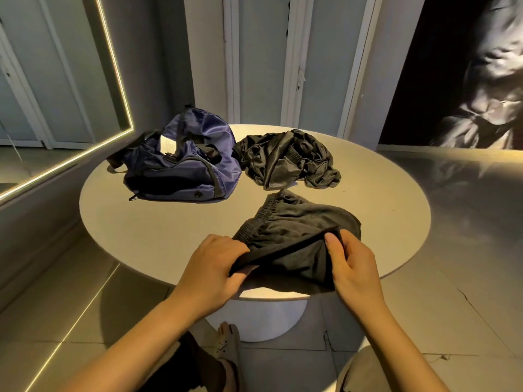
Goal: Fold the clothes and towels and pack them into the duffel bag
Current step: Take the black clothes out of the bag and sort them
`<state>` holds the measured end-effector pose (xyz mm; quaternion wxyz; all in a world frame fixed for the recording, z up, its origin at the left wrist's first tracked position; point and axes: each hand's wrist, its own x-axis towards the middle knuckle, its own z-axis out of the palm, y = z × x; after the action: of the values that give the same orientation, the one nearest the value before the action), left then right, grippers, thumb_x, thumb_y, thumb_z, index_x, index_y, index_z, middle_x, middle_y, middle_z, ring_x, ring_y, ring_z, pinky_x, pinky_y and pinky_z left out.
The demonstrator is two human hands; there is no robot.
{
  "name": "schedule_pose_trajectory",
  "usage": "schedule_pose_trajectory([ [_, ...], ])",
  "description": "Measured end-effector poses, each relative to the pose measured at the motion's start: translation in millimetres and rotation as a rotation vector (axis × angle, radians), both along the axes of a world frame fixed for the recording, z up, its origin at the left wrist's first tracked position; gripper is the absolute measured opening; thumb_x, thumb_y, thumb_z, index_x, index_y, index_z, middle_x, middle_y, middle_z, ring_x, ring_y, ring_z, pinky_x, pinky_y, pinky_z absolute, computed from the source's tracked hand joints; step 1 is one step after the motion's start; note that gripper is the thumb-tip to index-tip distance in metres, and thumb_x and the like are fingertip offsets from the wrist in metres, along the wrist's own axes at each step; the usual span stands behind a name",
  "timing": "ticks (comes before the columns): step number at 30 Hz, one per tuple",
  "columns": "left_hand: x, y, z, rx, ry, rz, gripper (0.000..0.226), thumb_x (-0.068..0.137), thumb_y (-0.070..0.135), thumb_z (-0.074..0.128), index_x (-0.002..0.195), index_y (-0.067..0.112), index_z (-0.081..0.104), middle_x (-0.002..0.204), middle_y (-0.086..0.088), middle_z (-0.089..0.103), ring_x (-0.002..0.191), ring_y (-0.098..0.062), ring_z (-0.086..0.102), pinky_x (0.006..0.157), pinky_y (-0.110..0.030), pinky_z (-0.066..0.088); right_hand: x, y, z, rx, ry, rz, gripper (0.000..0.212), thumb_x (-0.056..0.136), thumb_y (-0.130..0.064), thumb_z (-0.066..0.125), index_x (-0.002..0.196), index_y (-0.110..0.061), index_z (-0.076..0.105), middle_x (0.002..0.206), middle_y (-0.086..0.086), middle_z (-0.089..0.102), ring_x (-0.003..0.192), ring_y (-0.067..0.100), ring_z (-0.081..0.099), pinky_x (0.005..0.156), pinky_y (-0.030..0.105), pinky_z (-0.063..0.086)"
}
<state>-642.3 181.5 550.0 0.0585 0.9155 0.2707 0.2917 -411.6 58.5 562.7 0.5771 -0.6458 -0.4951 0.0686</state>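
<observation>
Dark garment [297,222]: a matte black piece with a gathered elastic waistband, lying on the near right part of the table, with its near edge lifted off the surface and hanging past the rim.
Waistband: runs diagonally along the garment's far left side and rests flat on the tabletop.
Left hand [215,267]: grips the left end of the lifted edge, fingers curled over the cloth and thumb underneath.
Right hand [353,267]: pinches the right end of the same edge, thumb on top with the nail showing; the other fingers are hidden behind the fabric.
Lifted edge: pulled taut in a straight line between the two hands.
Duffel bag [184,165]: navy blue with black trim and straps, on the far left of the table, slumped, its top gaping open.
Shiny black pile [285,159]: crumpled, unfolded cloth just beside the bag on its right, and just beyond the dark garment.
Table [141,216]: round and pale, on a white pedestal base [271,318].
Mirror [56,80]: leans at the left, its frame edge lit.
Foot [226,335]: in a sandal, on the tiled floor below the table's near rim.
</observation>
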Motion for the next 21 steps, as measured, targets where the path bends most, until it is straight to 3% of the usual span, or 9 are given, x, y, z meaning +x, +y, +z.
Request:
schedule_pose_trajectory([
  [4,-9,-3,32,-0.152,0.202,-0.033,0.026,0.086,0.046,0.044,0.104,0.035,0.061,0.084,0.01,0.064,0.078,-0.011,0.054,0.072,-0.035,0.047,7,-31,-11,-0.072,-0.084,0.212,0.023,0.09,-0.054,0.063,0.103,-0.035,0.065,0.098,-0.018,0.067,0.093,0.001,0.061,0.079,0.014,0.046],
  [5,-10,-2,39,-0.17,0.241,-0.046,0.019,0.087,0.042,0.048,0.103,0.038,0.058,0.084,0.01,0.064,0.078,-0.01,0.054,0.072,-0.035,0.046,7,-36,-15,-0.118,-0.189,0.227,0.034,0.082,-0.054,0.07,0.113,-0.039,0.065,0.112,-0.021,0.067,0.107,-0.001,0.06,0.091,0.014,0.045],
  [7,-11,3,49,-0.214,0.297,-0.066,0.01,0.092,0.034,0.059,0.097,0.042,0.056,0.081,0.013,0.062,0.078,-0.007,0.053,0.071,-0.034,0.044,15,-37,-27,-0.117,-0.438,0.266,0.046,0.08,-0.035,0.075,0.124,-0.039,0.064,0.131,-0.024,0.061,0.127,-0.001,0.054,0.113,0.024,0.035],
  [9,-10,8,60,-0.246,0.338,-0.094,0.014,0.092,0.029,0.066,0.093,0.041,0.06,0.08,0.014,0.063,0.076,-0.004,0.054,0.069,-0.031,0.043,21,-37,-31,-0.122,-0.464,0.302,0.05,0.08,-0.018,0.059,0.124,-0.041,0.064,0.134,-0.026,0.06,0.133,0.002,0.051,0.12,0.031,0.03],
  [12,-9,12,75,-0.307,0.402,-0.177,0.02,0.093,0.024,0.067,0.089,0.043,0.063,0.078,0.021,0.062,0.079,0.0,0.056,0.068,-0.02,0.038,26,-38,-22,-0.221,-0.276,0.279,0.041,0.087,-0.021,0.051,0.115,-0.046,0.068,0.126,-0.035,0.06,0.131,-0.005,0.046,0.11,0.017,0.037],
  [14,-9,15,86,-0.363,0.398,-0.226,0.022,0.094,0.022,0.068,0.086,0.041,0.063,0.08,0.022,0.063,0.08,0.0,0.058,0.067,-0.015,0.039,27,-35,-10,-0.216,-0.231,0.296,0.024,0.096,-0.016,0.051,0.105,-0.029,0.069,0.105,-0.02,0.069,0.103,0.006,0.062,0.087,0.023,0.052],
  [16,-8,19,99,-0.388,0.359,-0.252,0.019,0.095,0.022,0.068,0.088,0.039,0.063,0.088,0.017,0.062,0.083,-0.005,0.058,0.071,-0.02,0.044,25,-30,6,-0.191,-0.156,0.284,0.027,0.105,-0.011,0.05,0.095,-0.03,0.067,0.084,-0.018,0.069,0.076,0.008,0.061,0.064,0.018,0.047],
  [19,6,31,120,-0.356,0.279,-0.252,0.017,0.097,0.02,0.067,0.094,0.037,0.066,0.091,0.014,0.062,0.086,-0.008,0.06,0.078,-0.035,0.051,29,-17,20,-0.156,0.023,0.22,0.024,0.104,-0.026,0.047,0.087,-0.03,0.063,0.075,-0.024,0.068,0.07,-0.002,0.061,0.062,0.013,0.044],
  [21,26,39,135,-0.322,0.217,-0.28,0.016,0.097,0.019,0.067,0.098,0.035,0.07,0.09,0.014,0.067,0.087,-0.008,0.062,0.079,-0.029,0.051,34,-7,27,-0.19,0.168,0.179,0.024,0.104,-0.036,0.045,0.093,-0.028,0.065,0.083,-0.017,0.072,0.079,0.001,0.066,0.069,0.018,0.05],
])
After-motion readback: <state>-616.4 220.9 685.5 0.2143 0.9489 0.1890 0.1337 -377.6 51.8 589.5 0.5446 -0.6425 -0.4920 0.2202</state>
